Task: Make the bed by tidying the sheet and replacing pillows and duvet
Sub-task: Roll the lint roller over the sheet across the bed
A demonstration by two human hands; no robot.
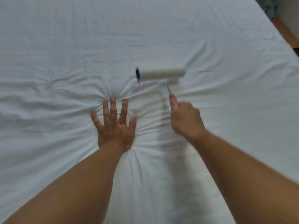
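Two bare forearms reach forward from the bottom of the view. The left hand [113,125] lies below and to the left of the lint roller [162,73]. It is palm down, with fingers straight and spread, and presses flat on the sheet [64,46]. Its wrist is straight and its forearm runs back toward the lower left corner. The right hand [184,118] sits just below the lint roller's right end. Its fingers are curled round the roller's handle, with one finger stretched along it toward the roller. This hand is motion-blurred. Its forearm runs back toward the lower right corner. The hands are near each other but apart.
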